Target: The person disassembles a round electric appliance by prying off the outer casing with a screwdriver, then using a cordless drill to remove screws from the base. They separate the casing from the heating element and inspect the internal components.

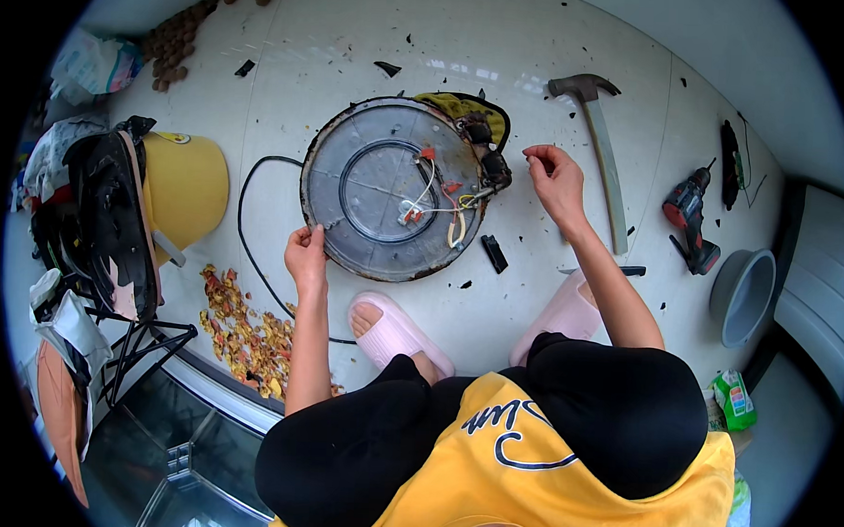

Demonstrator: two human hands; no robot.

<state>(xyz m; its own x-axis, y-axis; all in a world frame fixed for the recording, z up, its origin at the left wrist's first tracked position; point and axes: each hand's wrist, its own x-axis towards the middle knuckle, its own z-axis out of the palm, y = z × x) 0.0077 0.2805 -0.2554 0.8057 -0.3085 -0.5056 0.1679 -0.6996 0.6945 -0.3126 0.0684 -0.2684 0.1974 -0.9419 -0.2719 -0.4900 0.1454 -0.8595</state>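
A round grey metal appliance base (318, 181) lies on the floor in front of me, its rim worn and rusty. White and yellow wires with red connectors (428, 154) run over its right half to a dark hinge-like part (493, 164). My left hand (306, 257) grips the near left rim, thumb on top and the other fingers curled at the edge. Clear of the base on the right, my right hand (557, 183) is raised with thumb and fingertips pinched together. Whatever it may hold is too small to make out. A yellow-green cloth (446, 102) shows behind the far rim.
A claw hammer (601, 144) and a cordless drill (689, 217) lie to the right, near a grey basin (744, 295). Black fragments (494, 254) dot the floor. Left are a black cord (242, 211), a yellow bucket (197, 181) and dry peelings (243, 336). Pink slippers (396, 335) cover my feet.
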